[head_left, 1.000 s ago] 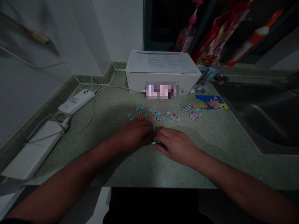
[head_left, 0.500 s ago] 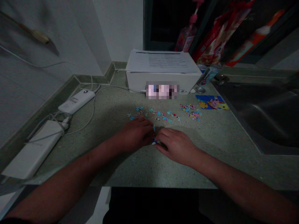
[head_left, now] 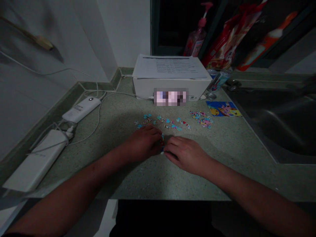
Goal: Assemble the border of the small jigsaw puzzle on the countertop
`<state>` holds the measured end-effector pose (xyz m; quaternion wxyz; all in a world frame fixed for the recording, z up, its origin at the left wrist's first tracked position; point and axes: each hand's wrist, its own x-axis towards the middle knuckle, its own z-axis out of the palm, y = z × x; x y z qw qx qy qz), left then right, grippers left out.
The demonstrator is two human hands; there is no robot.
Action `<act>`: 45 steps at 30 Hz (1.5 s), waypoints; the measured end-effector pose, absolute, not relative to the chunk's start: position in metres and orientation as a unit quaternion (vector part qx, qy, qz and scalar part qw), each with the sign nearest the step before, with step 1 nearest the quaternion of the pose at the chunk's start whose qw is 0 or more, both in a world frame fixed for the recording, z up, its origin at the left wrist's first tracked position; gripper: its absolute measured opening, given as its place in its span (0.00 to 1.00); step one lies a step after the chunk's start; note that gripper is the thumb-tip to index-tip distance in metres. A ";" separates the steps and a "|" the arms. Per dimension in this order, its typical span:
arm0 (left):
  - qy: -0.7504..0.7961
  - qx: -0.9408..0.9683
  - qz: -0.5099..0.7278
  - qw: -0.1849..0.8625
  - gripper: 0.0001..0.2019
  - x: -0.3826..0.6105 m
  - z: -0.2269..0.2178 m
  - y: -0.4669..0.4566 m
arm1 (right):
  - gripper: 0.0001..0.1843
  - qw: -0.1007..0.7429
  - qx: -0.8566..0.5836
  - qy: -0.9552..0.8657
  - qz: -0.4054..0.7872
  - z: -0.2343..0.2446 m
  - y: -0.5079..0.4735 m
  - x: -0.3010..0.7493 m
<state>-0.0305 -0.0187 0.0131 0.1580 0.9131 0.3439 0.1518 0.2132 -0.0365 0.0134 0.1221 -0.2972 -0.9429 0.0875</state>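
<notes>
Between my two hands a small strip of joined jigsaw pieces [head_left: 162,143] lies on the counter, mostly covered by fingers. My left hand [head_left: 145,141] curls over its left side, the fingertips pressed onto the pieces. From the right, my right hand [head_left: 184,153] reaches in with bent fingers and thumb closed at the strip's right edge; its fingertips partly hide what they grip. Just beyond the hands, loose jigsaw pieces [head_left: 168,121] are spread in a row. A denser pile of pieces [head_left: 201,118] lies farther right.
A colourful picture card [head_left: 224,109] lies beside the sink [head_left: 266,131]. A white box [head_left: 144,87] with printed sheets stands behind, a blurred-out phone-like object [head_left: 171,98] leaning on it. At left are a white power bank [head_left: 81,109], a white power strip [head_left: 37,161] and cables.
My right hand's fingers have shifted slightly, and less of the strip's lower end shows between the hands. The camera view has tilted a little. The loose pieces stay where they were.
</notes>
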 end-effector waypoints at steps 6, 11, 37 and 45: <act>0.340 0.908 0.181 0.165 0.04 -0.031 0.012 -0.017 | 0.09 0.133 -0.331 -0.929 0.095 0.012 -0.031 0.217; 0.384 0.885 0.203 0.164 0.07 -0.038 0.015 -0.014 | 0.08 0.157 -0.354 -0.916 0.106 0.010 -0.024 0.221; 0.329 0.916 0.164 0.164 0.04 -0.032 0.009 -0.017 | 0.06 0.151 -0.279 -0.940 0.123 0.008 -0.023 0.218; 0.322 0.915 0.161 0.182 0.06 -0.031 0.011 -0.020 | 0.07 0.151 -0.265 -0.944 0.125 0.006 -0.024 0.218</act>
